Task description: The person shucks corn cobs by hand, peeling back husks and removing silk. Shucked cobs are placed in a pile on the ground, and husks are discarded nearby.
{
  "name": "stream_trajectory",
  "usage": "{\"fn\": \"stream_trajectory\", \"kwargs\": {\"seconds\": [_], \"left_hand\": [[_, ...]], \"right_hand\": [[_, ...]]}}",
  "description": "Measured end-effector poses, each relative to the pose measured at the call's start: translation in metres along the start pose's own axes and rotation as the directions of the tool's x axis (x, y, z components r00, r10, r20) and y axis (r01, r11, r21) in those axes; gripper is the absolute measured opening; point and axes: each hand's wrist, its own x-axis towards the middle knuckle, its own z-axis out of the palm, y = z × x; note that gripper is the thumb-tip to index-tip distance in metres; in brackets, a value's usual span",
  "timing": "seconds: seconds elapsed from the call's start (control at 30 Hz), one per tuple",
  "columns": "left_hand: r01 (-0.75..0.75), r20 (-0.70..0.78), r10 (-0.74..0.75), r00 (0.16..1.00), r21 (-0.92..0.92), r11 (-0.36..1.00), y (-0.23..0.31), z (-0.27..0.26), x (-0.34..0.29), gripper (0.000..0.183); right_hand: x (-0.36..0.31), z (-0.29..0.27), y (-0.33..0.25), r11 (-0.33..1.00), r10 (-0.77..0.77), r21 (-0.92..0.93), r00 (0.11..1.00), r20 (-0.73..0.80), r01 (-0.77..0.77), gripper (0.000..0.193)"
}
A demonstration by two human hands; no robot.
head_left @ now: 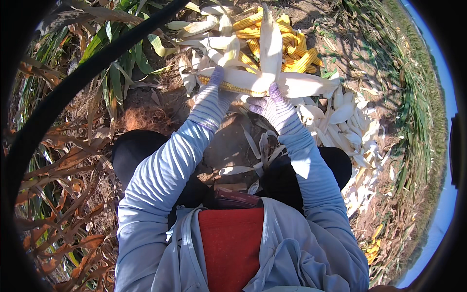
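Both of my hands wear striped purple-and-white gloves and meet at one ear of corn (238, 88) with a row of yellow kernels bared. My left hand (212, 95) grips its left end, thumb lying along the top. At its right end, my right hand (275, 108) is closed around the base, where pale husk leaves (271, 46) are peeled back, one standing up and another spreading right. The right fingers are partly hidden underneath. Just beyond the hands lies a heap of bare yellow corn ears (302, 61), and left of it several ears still in pale husks (206, 28).
Loose white husks (348, 121) are piled on the right, beside my knee. Dry brown corn leaves (68, 204) and green stalks cover the left. A dark curved bar (97, 65) crosses the upper left. A few more yellow ears (373, 246) lie at the lower right.
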Motion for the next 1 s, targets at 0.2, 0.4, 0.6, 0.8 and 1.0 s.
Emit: {"fn": "stream_trajectory", "kwargs": {"seconds": [0.2,0.4,0.6,0.8,1.0], "left_hand": [[-0.208,-0.252,0.299,0.92,0.332,0.92,0.014,-0.005,0.007,0.048],[-0.22,-0.233,0.375,0.897,0.5,0.838,0.009,0.002,0.003,0.043],[-0.163,-0.138,0.316,0.939,0.63,0.76,-0.002,-0.003,0.002,0.048],[-0.086,-0.121,0.3,0.946,0.799,0.595,-0.008,-0.011,0.0,0.059],[-0.051,-0.253,0.243,0.936,0.588,0.807,-0.004,-0.008,0.007,0.05]], "right_hand": [[-0.01,0.005,-0.001,0.938,0.27,-0.243,0.961,0.061,-0.248,0.042],[-0.004,-0.022,-0.027,0.903,-0.414,-0.272,0.841,-0.348,0.332,0.022],[-0.002,-0.008,-0.006,0.779,-0.404,-0.543,0.913,-0.053,0.313,0.032],[-0.012,0.006,-0.003,0.499,-0.257,-0.855,0.967,0.006,0.138,0.046],[0.0,-0.009,0.01,0.719,-0.434,-0.652,0.888,-0.151,0.241,0.034]]}}
